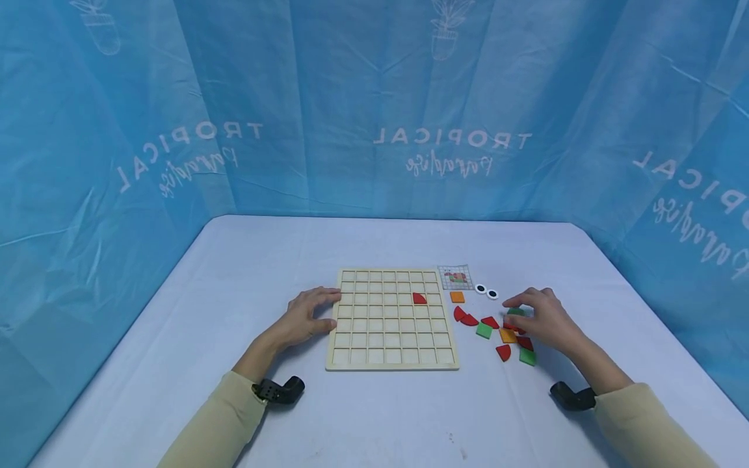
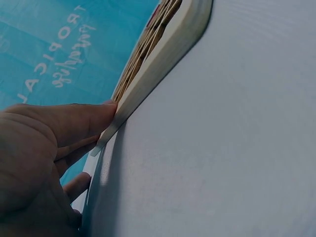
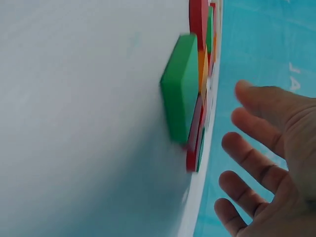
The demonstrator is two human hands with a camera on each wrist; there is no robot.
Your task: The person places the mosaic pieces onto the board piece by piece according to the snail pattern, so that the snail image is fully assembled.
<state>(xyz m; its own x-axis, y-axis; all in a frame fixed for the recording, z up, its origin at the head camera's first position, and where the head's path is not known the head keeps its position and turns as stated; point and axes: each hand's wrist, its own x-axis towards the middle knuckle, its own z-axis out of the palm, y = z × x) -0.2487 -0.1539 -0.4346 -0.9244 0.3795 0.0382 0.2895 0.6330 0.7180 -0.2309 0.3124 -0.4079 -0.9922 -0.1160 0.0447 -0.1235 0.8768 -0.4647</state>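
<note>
A pale wooden grid board (image 1: pixel 376 329) lies flat on the table. My left hand (image 1: pixel 304 316) rests at its left edge, thumb and fingertips against the frame. One red quarter-circle piece (image 1: pixel 419 298) sits in a cell toward the board's upper right. To the right, my right hand (image 1: pixel 544 318) hovers over a loose group of pieces, fingers spread and slightly bent, with nothing between them in the right wrist view. Around it lie a green square (image 1: pixel 528 357), an orange square (image 1: pixel 507 336) and several red quarter-circles (image 1: pixel 503 352). The hand partly covers another green piece (image 1: pixel 516 312).
A small printed card (image 1: pixel 455 277) with a gridded picture touches the board's upper right corner. Near it lie two black-and-white eye discs (image 1: pixel 480 288) and an orange square (image 1: pixel 457 297). A white cloth covers the table (image 1: pixel 374 416); blue curtains (image 1: pixel 374 97) stand behind and at both sides.
</note>
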